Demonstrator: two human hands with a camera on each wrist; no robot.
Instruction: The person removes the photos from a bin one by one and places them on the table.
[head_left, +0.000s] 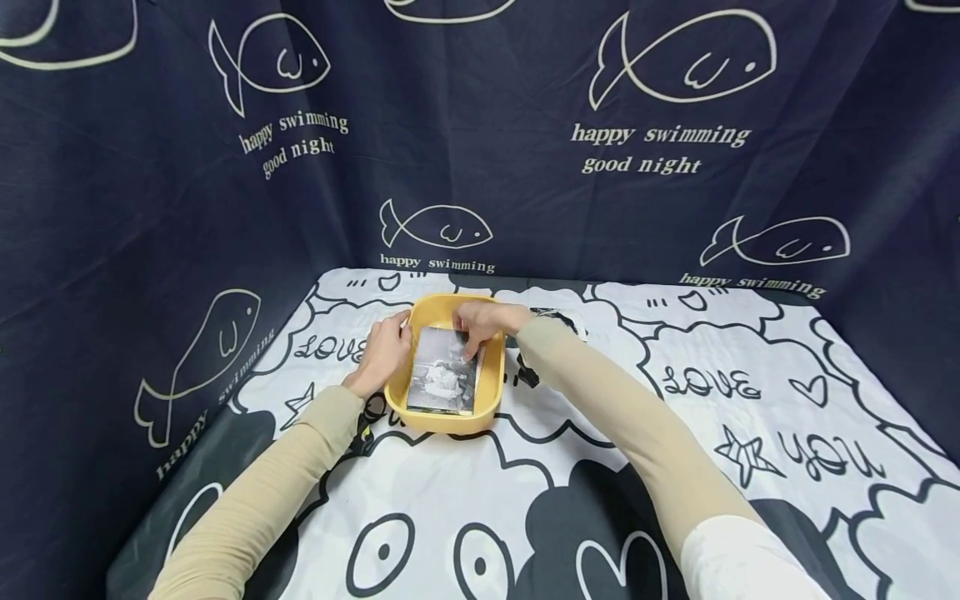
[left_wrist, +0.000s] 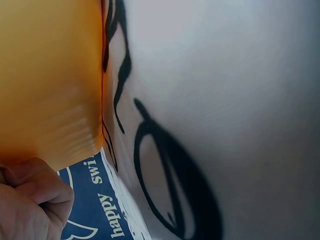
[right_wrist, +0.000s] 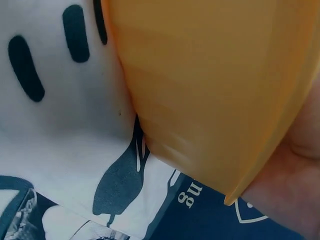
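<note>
Head view, left hand (head_left: 384,353) gripping yellow bin (head_left: 448,422), right hand (head_left: 482,322) pinching photo (head_left: 441,373) inside

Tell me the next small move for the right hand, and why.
Probably ease the black-and-white photo up by its far right corner: the right hand reaches into the yellow plastic bin with its thumb over that part of the photo, and the left hand grips the rim, which should steady things.

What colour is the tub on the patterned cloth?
Yellow; the tub shows best in the head view.
</note>
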